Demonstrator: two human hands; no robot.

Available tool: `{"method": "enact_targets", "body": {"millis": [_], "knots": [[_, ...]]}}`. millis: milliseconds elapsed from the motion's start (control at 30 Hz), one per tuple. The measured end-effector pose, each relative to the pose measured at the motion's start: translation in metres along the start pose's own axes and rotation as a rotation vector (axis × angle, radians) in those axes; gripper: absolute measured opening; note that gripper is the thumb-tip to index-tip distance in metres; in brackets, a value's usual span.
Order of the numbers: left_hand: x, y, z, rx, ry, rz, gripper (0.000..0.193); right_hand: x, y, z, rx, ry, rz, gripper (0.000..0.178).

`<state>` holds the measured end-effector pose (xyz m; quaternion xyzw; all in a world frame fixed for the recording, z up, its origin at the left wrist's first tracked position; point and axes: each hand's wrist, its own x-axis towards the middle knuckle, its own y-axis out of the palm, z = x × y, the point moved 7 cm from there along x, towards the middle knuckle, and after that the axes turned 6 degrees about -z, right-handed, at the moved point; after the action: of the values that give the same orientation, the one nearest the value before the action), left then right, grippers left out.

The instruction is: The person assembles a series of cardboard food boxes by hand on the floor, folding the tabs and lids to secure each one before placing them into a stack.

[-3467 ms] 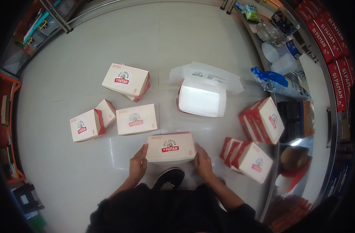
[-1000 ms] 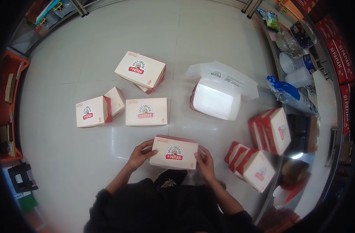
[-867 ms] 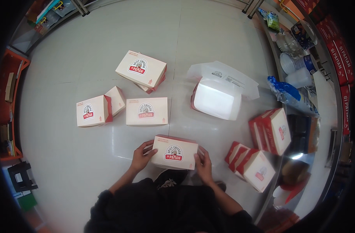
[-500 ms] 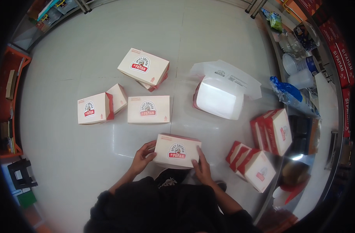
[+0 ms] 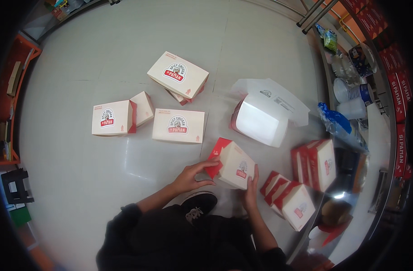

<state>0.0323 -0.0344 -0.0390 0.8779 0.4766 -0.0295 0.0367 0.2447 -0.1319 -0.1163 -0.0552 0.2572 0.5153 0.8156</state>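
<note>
A cream and red cardboard food box [image 5: 239,165] is tilted between my hands, above the floor and close to my shoe. My left hand [image 5: 190,177] holds its red side, with fingers and thumb spread around the edge. My right hand [image 5: 251,190] grips the box at its lower right side. Farther off to the right, a food box with its lid up [image 5: 260,116] shows its white inside. A closed food box [image 5: 178,127] lies flat to the left of the held one.
Beyond it sits a stack of food boxes [image 5: 177,74]; another pair [image 5: 111,118] is at the left. Several boxes stand on edge at the right, in a rear group [image 5: 323,165] and a nearer one [image 5: 297,205]. A shelf with cups [image 5: 358,90] runs along the right.
The held box has turned and tilted, moving rightward, so its red side now faces left. My left hand has shifted right onto that side. The whole view has swung slightly.
</note>
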Motion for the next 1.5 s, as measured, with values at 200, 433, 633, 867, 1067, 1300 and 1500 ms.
{"method": "enact_targets", "body": {"millis": [200, 433, 633, 867, 1067, 1300, 1500], "knots": [[0.008, 0.000, -0.020, 0.276, 0.294, -0.054, 0.053, -0.005, 0.012, 0.020, 0.109, 0.132, 0.037, 0.062], [0.006, -0.004, -0.020, 0.232, 0.188, -0.174, 0.047, -0.011, 0.019, 0.066, -0.865, -0.544, -0.016, 0.075], [-0.002, 0.001, -0.017, 0.300, 0.305, -0.164, 0.037, -0.020, 0.088, 0.101, -1.032, -0.717, 0.215, 0.067], [-0.006, 0.004, -0.013, 0.284, 0.246, -0.195, 0.028, -0.017, 0.099, 0.107, -1.037, -0.669, 0.251, 0.066], [-0.007, -0.002, 0.010, 0.130, 0.014, -0.322, 0.022, -0.018, 0.098, 0.098, -1.193, -0.680, 0.207, 0.063], [-0.020, -0.001, 0.053, 0.120, -0.035, -0.339, 0.018, -0.018, 0.092, 0.071, -1.323, -0.738, 0.281, 0.065], [-0.026, 0.011, 0.074, 0.313, -0.146, -0.235, 0.020, -0.025, 0.091, 0.051, -1.471, -0.758, 0.327, 0.070]]}}
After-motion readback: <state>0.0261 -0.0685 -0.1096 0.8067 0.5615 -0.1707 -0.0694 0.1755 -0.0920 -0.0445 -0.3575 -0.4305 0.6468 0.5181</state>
